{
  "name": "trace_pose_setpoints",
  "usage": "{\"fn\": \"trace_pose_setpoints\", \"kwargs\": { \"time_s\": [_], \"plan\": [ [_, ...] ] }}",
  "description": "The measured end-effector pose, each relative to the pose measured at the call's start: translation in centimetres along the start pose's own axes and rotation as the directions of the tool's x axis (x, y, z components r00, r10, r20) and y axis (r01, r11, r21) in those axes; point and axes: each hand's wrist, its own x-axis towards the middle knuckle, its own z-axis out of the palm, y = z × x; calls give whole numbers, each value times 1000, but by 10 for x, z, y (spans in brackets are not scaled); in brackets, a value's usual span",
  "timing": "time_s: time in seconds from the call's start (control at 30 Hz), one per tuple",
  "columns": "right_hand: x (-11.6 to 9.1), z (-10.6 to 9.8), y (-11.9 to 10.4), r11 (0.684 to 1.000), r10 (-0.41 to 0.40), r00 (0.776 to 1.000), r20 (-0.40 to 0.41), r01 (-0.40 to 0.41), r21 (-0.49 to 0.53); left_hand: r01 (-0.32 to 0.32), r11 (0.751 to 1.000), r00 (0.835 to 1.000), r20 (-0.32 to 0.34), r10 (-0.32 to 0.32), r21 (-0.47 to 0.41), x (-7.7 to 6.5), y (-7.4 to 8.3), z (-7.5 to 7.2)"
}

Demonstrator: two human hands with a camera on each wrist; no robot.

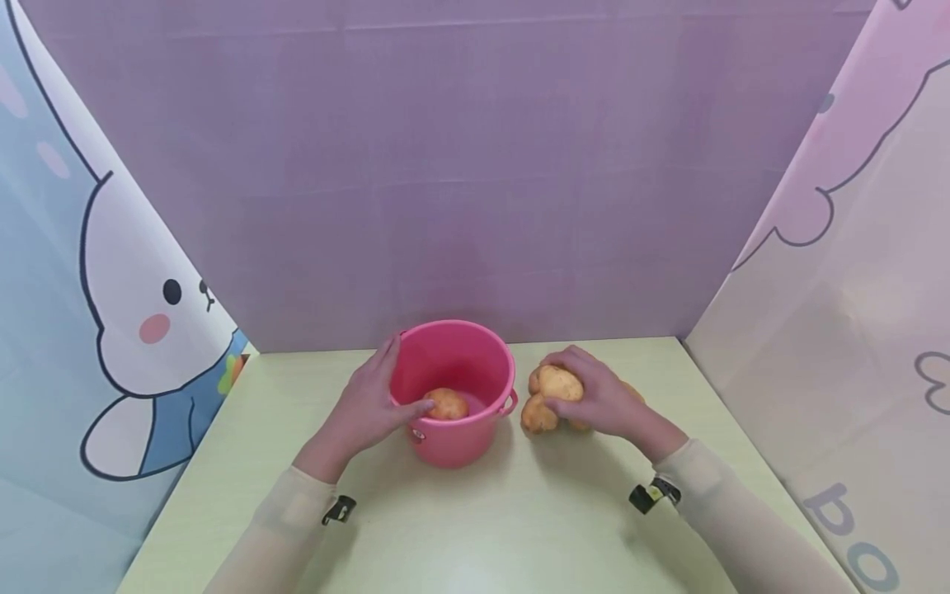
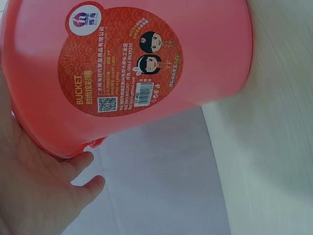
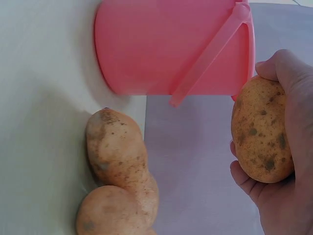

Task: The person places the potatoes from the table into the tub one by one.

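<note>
A pink bucket (image 1: 453, 441) stands on the table, its printed label (image 2: 120, 63) facing the left wrist camera. My left hand (image 1: 369, 404) holds the bucket's left rim, the thumb reaching over the near edge and the fingers along the far side. One potato (image 1: 447, 404) lies inside on the bottom. To the right of the bucket, my right hand (image 1: 594, 396) grips a brown-spotted potato (image 3: 261, 129), thumb on one side and fingers on the other. That potato is raised above several other potatoes (image 3: 117, 147) grouped on the table; the hand partly covers them in the head view.
The pale table (image 1: 475, 536) ends at a purple backdrop (image 1: 475, 181). Printed cartoon panels (image 1: 163, 313) rise along the left and right sides. The bucket's handle (image 3: 210, 56) hangs down slantwise against its wall.
</note>
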Motion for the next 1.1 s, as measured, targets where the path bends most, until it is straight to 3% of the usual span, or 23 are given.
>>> {"fn": "trace_pose_setpoints", "kwargs": {
  "time_s": [0.4, 1.1],
  "plan": [
    [13, -5, -8, 1000, -17, 1000, -9, 17, -20, 1, 1000, 1000, 1, -1, -4, -1, 0, 0],
    [31, -13, -28, 999, 40, 999, -18, -39, 33, 6, 1000, 1000, 2, -6, -5, -1, 2, -1]
  ]
}}
